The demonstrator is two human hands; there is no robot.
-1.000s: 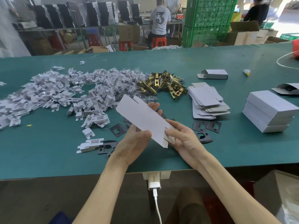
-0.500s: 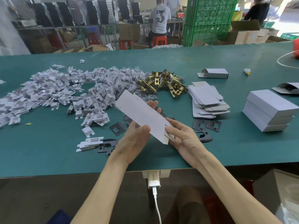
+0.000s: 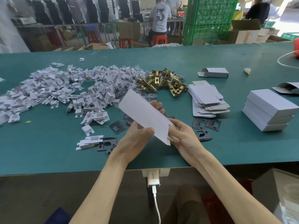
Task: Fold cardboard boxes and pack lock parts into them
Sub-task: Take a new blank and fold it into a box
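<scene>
A flat white cardboard box blank (image 3: 144, 113) is held tilted above the green table (image 3: 48, 152), between both hands. My left hand (image 3: 137, 136) grips its lower left edge, thumb on top and fingers behind. My right hand (image 3: 182, 135) pinches its near end. Brass latch parts (image 3: 163, 81) lie in a heap behind the blank. Black strike plates (image 3: 205, 125) lie flat by my right hand, and others (image 3: 117, 127) sit near my left. A stack of flat blanks (image 3: 207, 99) lies to the right.
A big heap of white folded inserts (image 3: 64, 91) covers the left of the table. Stacked closed white boxes (image 3: 268, 109) stand at the right, a half-folded box (image 3: 213, 72) behind the blanks. A charger and cable (image 3: 152, 180) hang at the table's front edge. People work at benches behind.
The blank has risen slightly and my hands have shifted their hold on its near end; nothing else on the table has moved.
</scene>
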